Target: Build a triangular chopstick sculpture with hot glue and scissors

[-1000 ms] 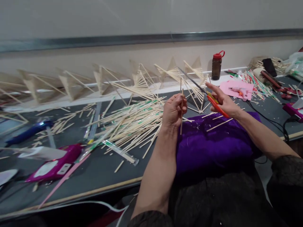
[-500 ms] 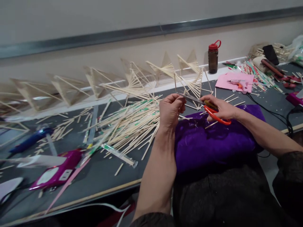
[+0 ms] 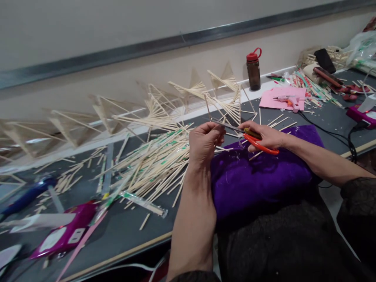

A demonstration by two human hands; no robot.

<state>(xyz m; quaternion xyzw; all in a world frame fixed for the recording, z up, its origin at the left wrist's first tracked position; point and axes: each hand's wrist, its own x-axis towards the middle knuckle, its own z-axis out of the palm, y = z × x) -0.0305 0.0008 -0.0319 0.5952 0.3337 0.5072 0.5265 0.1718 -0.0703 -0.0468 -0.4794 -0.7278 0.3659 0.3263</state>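
My right hand [image 3: 263, 135] grips a pair of scissors [image 3: 260, 144] by its orange handles, with the blades pointing left. Close by the blade tips, my left hand [image 3: 205, 138] is closed in a pinch. Whatever lies between its fingers is too small or hidden to name. Both hands are over a purple cloth bundle [image 3: 258, 184] at the table's edge, which has bits of thread and a few thin wooden sticks on it. Just behind the hands stands a twisted structure of wooden sticks [image 3: 230, 107]. A large heap of loose sticks [image 3: 158, 156] spreads left of my left hand.
Along the wall runs a row of stick frames [image 3: 67, 125]. A brown bottle [image 3: 253, 72] with a red lid stands behind. A pink glue gun [image 3: 289, 102] rests on a pink sheet [image 3: 266, 102]. At left lie a magenta power strip [image 3: 67, 231] and a blue glue gun [image 3: 29, 196].
The view has turned slightly to the right, so the table's contents sit further left. Both hands and the scissors keep nearly the same pose over the purple cloth.
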